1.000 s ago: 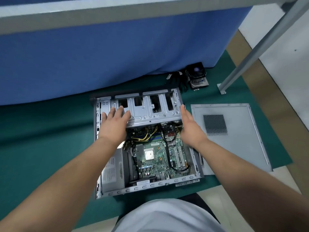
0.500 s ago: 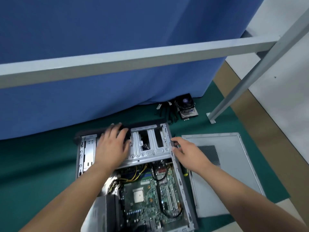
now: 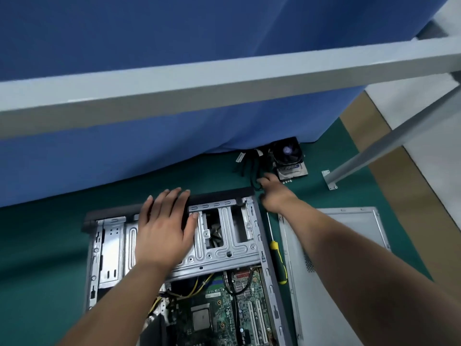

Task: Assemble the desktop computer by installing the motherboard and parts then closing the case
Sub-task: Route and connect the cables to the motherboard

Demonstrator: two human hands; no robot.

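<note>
Steel case (image 3: 224, 250) — left hand (image 3: 164, 228) flat on it.

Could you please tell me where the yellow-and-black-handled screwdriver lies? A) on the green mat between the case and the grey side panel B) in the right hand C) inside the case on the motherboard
A: the yellow-and-black-handled screwdriver lies on the green mat between the metal computer case and grey side panel.

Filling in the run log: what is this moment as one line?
left hand flat on drive cage | right hand at black cables | side panel off | screwdriver idle
</note>
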